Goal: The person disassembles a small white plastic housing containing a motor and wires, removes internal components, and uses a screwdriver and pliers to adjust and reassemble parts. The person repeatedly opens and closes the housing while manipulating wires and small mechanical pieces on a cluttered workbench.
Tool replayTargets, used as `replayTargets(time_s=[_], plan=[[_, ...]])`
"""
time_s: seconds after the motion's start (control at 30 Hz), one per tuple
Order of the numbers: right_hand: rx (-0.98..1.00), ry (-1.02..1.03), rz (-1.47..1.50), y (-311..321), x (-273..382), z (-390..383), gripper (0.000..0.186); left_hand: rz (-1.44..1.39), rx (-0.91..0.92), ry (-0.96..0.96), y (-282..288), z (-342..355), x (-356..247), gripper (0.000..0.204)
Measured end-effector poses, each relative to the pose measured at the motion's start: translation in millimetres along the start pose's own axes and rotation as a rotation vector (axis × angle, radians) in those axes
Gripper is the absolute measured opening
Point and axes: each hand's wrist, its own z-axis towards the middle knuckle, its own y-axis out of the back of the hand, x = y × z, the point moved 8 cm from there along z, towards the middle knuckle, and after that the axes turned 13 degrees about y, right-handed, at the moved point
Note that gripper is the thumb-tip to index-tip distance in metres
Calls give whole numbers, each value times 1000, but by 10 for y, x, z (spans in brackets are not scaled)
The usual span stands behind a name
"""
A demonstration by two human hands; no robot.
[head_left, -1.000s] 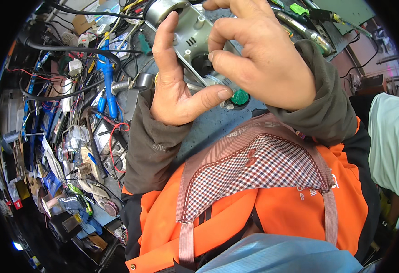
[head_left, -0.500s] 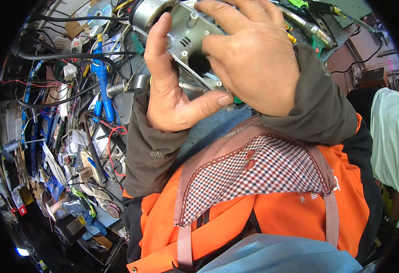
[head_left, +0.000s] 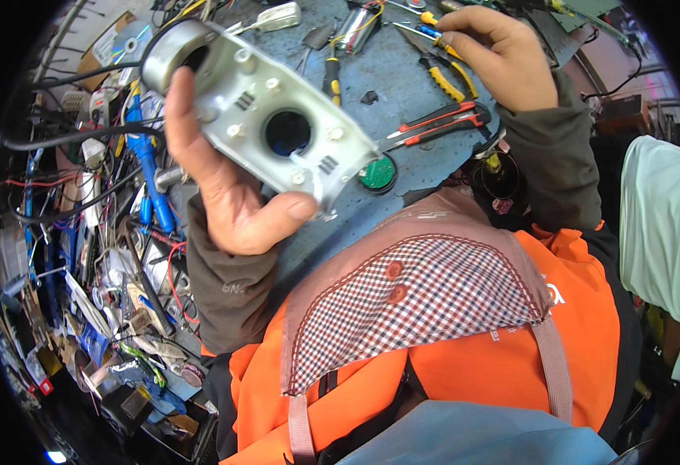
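Observation:
My left hand (head_left: 235,205) grips a silver-grey plastic housing (head_left: 266,101) by its lower left edge, thumb at the bottom corner. The housing is tilted, its inner side facing up, with screw posts, slots, a round hole in the middle and a cylindrical collar at its upper left end. My right hand (head_left: 503,62) is at the back right of the bench, its fingers curled in a pinch on a small screwdriver (head_left: 428,32) with a blue and yellow handle. A second screwdriver (head_left: 428,17) with a yellow handle lies just beyond the fingertips.
On the blue worktop (head_left: 390,74) lie yellow-handled pliers (head_left: 445,81), a red and black utility knife (head_left: 441,124), a round green piece (head_left: 377,172), a yellow and black tool (head_left: 331,77) and a silver cylinder with wires (head_left: 358,29). Cables and loose tools crowd the left, including a blue tool (head_left: 144,147).
My right hand has left the housing and moved right to the screwdrivers. My left hand has shifted left and lower with the housing, bringing the worktop tools into view.

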Motion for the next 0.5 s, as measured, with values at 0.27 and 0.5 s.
replayTargets(time_s=[0.27, 0.5], plan=[[612, 469, -522, -412, -404, -396, 36, 164, -72, -29, 88, 14, 62, 137], [752, 681, -501, -481, -549, -491, 48, 144, -86, -7, 74, 14, 37, 137]])
